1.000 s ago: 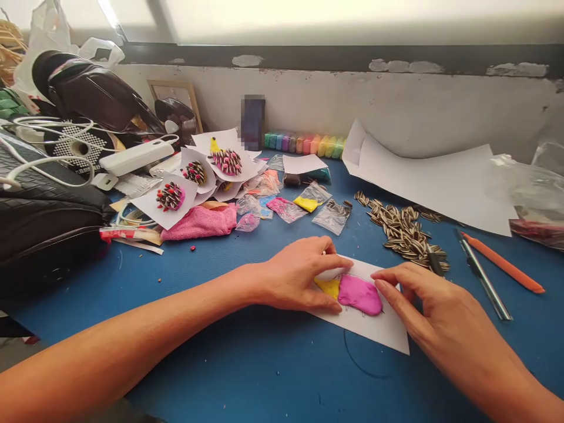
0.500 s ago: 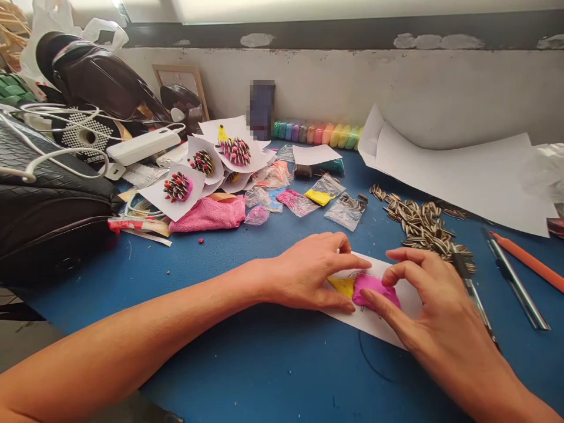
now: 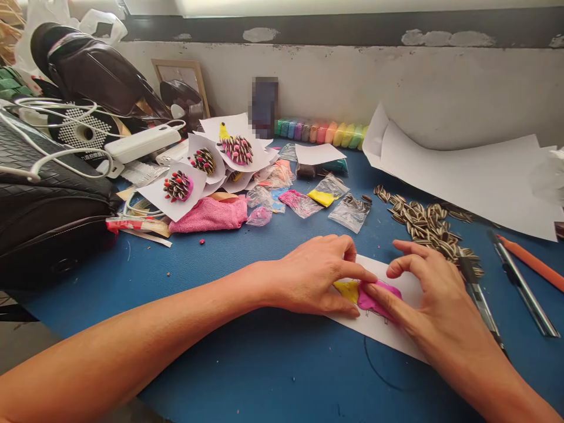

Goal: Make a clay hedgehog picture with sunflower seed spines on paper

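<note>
A white paper card (image 3: 374,332) with a pencil outline lies on the blue table. Yellow clay (image 3: 348,291) is spread on it, joined to a flattened patch of pink clay (image 3: 368,301). My left hand (image 3: 315,276) rests over the card's left end, thumb and index finger apart on either side of the yellow clay. With its thumb, my right hand (image 3: 436,299) presses on the pink clay, while the other fingers are raised and bent apart from it. The thumb hides part of the pink patch.
Striped sunflower seeds (image 3: 425,223) lie in a heap behind my right hand, beside pens (image 3: 524,288) and an orange marker (image 3: 535,264). Clay packets (image 3: 328,191), a pink cloth (image 3: 209,213), seed-covered clay figures (image 3: 177,187) and a black bag (image 3: 53,217) stand farther left.
The right thumb has moved up and left across the pink clay, near the left index fingertip. The pink patch looks flatter along its lower edge. My left hand stays on the card.
</note>
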